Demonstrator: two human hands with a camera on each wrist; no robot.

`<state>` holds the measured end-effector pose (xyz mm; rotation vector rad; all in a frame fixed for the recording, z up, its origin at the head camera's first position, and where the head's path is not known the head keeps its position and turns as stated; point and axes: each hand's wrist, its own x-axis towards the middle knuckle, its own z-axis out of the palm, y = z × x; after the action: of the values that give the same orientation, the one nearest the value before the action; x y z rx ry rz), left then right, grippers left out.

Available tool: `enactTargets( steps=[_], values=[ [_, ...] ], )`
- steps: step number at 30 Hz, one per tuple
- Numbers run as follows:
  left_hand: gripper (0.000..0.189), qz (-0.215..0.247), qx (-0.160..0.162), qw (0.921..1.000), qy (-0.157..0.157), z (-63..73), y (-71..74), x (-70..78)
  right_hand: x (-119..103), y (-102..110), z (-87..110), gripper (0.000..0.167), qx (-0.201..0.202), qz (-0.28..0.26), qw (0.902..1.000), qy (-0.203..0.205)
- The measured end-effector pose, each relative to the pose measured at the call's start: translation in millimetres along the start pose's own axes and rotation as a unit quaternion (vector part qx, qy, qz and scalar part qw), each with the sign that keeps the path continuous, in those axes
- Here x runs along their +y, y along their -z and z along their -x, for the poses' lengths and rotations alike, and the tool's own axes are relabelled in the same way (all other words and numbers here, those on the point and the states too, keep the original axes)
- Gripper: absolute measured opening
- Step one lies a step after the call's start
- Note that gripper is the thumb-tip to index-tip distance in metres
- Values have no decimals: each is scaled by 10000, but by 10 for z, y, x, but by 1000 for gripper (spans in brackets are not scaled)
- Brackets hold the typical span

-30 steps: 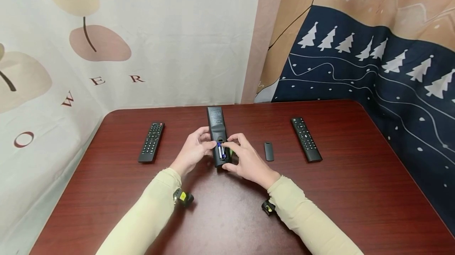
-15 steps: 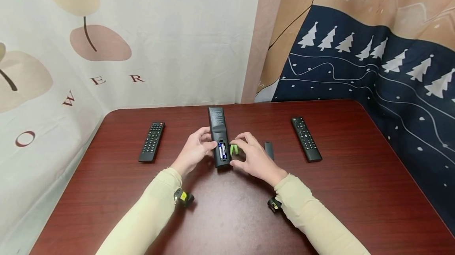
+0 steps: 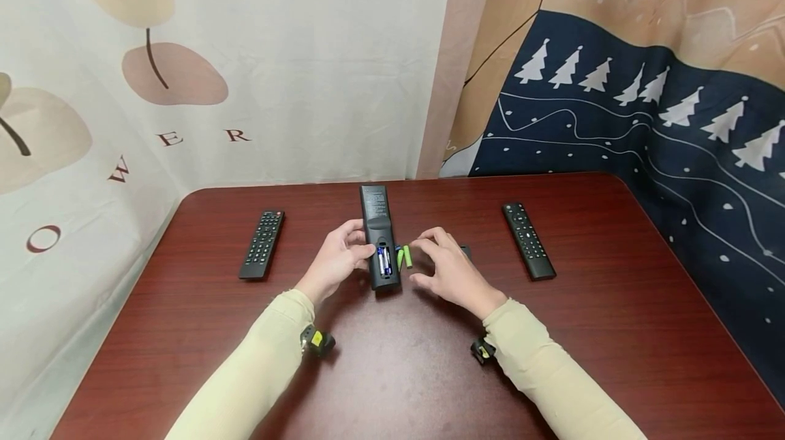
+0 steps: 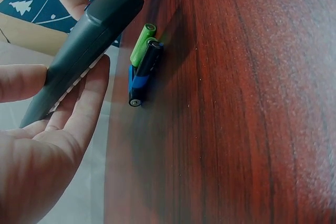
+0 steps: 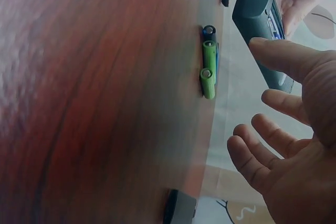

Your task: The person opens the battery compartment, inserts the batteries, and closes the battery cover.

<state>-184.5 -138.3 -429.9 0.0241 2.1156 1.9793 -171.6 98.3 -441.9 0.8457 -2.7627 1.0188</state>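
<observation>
Pinching the remote [image 3: 379, 230] at its left edge: left hand [image 3: 333, 256]. Right hand [image 3: 456, 273]: fingers parted, empty. Remote probably light, stiff, smooth; hold by long edges.

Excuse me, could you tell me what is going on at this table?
A person's left hand holds a black remote with its back up; the battery compartment is uncovered, with batteries inside. The right hand is near it, holding nothing. Loose green and blue batteries lie on the table beside the remote. A second remote lies face up to the left and a third remote to the right.
</observation>
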Motion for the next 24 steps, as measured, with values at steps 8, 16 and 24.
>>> enactTargets(
  steps=[8,16,24],
  values=[
    [49,-7,25,10000,2,-13,6,-23,52,63,16,51,-98,255,9995,-157],
    [49,-23,-1,10000,-30,-4,8,-14,127,114,43,51,-114,427,9986,-283],
    [50,-46,-1,10000,-12,-3,3,-1,205,165,79,53,-110,575,9971,-486]
  ],
)
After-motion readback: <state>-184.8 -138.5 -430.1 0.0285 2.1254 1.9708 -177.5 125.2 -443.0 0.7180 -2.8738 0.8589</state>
